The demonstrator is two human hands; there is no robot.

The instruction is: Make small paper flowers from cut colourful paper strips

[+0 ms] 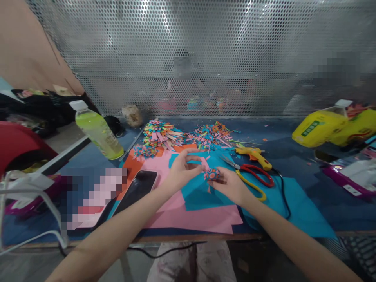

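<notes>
A small paper flower (212, 174) with blue, pink and orange petals is pinched between the fingertips of my right hand (230, 185). My left hand (185, 167) is curled close beside it, thumb and fingertips at a pink paper strip (205, 162) on the flower's upper left side. Below both hands lie blue paper (198, 196) and pink paper (188, 220). Scissors (257, 176) with red and yellow handles lie right of the flower, blades toward it. Behind them rests a yellow glue gun (256, 154) with a black cord.
A fringed paper pile (161, 135) and loose paper strips (210, 135) lie at the back. At left are a phone (138, 190) and a drink bottle (98, 131). A yellow bottle (319, 127) lies at right. A perforated metal panel (217, 94) stands behind the table.
</notes>
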